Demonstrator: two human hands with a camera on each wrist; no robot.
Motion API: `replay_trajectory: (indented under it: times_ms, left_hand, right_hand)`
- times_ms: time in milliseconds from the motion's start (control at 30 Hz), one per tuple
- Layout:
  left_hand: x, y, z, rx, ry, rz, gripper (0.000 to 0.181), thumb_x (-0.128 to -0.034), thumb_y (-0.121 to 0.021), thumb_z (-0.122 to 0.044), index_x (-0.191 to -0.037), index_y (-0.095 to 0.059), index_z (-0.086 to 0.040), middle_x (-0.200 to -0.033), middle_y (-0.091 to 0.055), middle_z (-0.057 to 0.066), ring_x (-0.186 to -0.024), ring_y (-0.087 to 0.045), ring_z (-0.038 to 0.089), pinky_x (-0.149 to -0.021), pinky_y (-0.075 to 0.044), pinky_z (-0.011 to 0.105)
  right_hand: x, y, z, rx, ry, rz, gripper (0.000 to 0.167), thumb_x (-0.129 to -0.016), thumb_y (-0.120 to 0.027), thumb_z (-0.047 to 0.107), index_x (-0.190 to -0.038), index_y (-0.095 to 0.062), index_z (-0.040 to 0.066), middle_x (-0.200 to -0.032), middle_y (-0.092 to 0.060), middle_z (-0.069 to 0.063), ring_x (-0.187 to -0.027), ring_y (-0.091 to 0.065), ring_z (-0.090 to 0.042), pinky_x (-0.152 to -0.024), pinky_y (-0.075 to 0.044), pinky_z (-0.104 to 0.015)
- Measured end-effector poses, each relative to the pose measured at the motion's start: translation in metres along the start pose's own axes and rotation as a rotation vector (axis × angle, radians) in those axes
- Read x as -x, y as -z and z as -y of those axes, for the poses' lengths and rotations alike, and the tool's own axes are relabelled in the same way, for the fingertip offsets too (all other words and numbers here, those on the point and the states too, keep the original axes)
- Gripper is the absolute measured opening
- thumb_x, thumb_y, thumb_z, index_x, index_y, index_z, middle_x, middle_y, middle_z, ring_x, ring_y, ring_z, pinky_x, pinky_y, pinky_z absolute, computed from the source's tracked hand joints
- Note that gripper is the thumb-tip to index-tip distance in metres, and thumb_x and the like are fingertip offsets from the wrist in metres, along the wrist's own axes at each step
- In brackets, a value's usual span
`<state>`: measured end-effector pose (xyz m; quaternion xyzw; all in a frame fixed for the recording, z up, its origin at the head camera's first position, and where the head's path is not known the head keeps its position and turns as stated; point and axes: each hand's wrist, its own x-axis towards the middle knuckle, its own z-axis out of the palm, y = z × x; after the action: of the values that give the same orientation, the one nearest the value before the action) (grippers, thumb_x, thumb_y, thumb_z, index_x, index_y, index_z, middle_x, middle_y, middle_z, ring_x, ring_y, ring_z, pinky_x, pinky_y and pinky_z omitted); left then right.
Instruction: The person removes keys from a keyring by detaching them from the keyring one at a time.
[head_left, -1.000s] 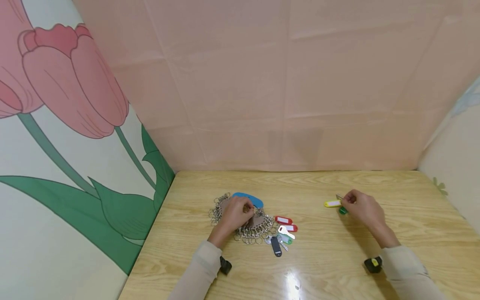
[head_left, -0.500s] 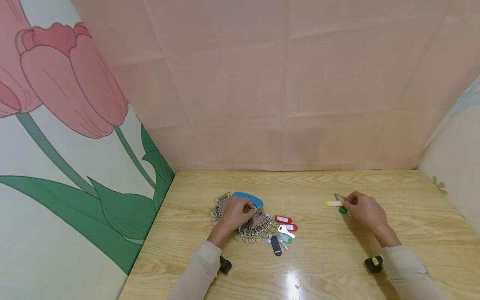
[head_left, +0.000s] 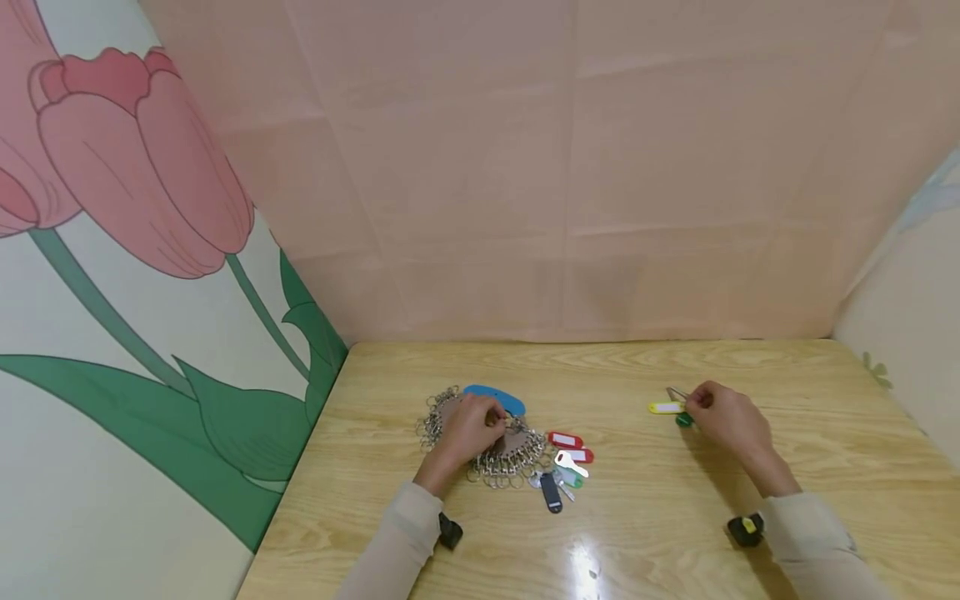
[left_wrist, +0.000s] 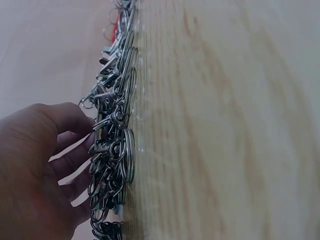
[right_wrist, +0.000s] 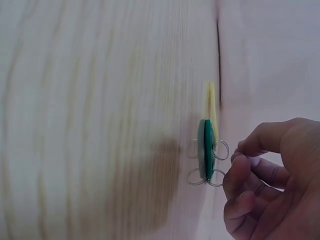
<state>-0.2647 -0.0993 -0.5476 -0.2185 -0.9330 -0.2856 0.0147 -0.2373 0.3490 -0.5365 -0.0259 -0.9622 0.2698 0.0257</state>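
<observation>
My left hand [head_left: 471, 425] lies over a brown key holder [head_left: 512, 438] edged with several metal clips [left_wrist: 107, 120] and split rings. Its thumb and fingertips pinch a clip at the edge, though the hand hides part of the hold. My right hand [head_left: 731, 417] is above the table, thumb and forefinger together on a thin silvery piece [head_left: 677, 392] whose kind I cannot tell. By those fingertips are a yellow key tag [head_left: 666, 408] and a green tag [head_left: 684, 420]. In the right wrist view, wire rings hang from the green tag [right_wrist: 206, 150] close to the fingers.
Between the hands lie two red key tags [head_left: 565, 439], a silver key [head_left: 572, 462], a pale green tag [head_left: 572, 477] and a dark tag [head_left: 551, 493]. A blue oval piece [head_left: 495, 398] shows behind my left hand. Walls border the wooden table [head_left: 630, 533].
The silvery piece at my right fingertips has tilted a little and shows more of its length. My left hand has stayed in place on the key holder.
</observation>
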Motion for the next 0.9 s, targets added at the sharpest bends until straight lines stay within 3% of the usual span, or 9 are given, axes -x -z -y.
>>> replay_trajectory:
  times_ms: [367,500,900]
  left_hand:
    - [0.0,0.004,-0.003,-0.053,-0.038,-0.066,0.008,-0.099,-0.073,-0.018,-0.102,-0.081,-0.019,-0.099,-0.079,-0.003,-0.092,-0.069,0.014,-0.081,-0.058,0.031]
    - [0.001,0.005,-0.006,-0.07,-0.032,-0.085,0.009,-0.0988,-0.073,-0.019,-0.101,-0.082,-0.02,-0.098,-0.079,-0.004,-0.096,-0.068,0.017,-0.086,-0.057,0.036]
    - [0.002,0.01,-0.015,-0.068,-0.019,-0.083,0.008,-0.1001,-0.073,-0.022,-0.1,-0.081,-0.022,-0.099,-0.078,-0.006,-0.093,-0.066,0.014,-0.083,-0.055,0.034]
  right_hand:
    - [0.006,-0.001,0.016,-0.036,0.019,-0.018,0.028,-0.102,-0.059,0.025,-0.111,-0.069,0.001,-0.103,-0.074,-0.021,-0.068,-0.057,-0.02,-0.052,-0.041,-0.033]
    - [0.008,-0.001,0.023,-0.054,0.061,-0.037,0.029,-0.103,-0.059,0.026,-0.112,-0.069,0.0,-0.102,-0.074,-0.02,-0.065,-0.054,-0.018,-0.048,-0.04,-0.031]
    - [0.014,0.0,0.043,-0.07,0.11,-0.05,0.029,-0.106,-0.061,0.025,-0.113,-0.07,-0.001,-0.099,-0.075,-0.018,-0.063,-0.053,-0.015,-0.047,-0.039,-0.028]
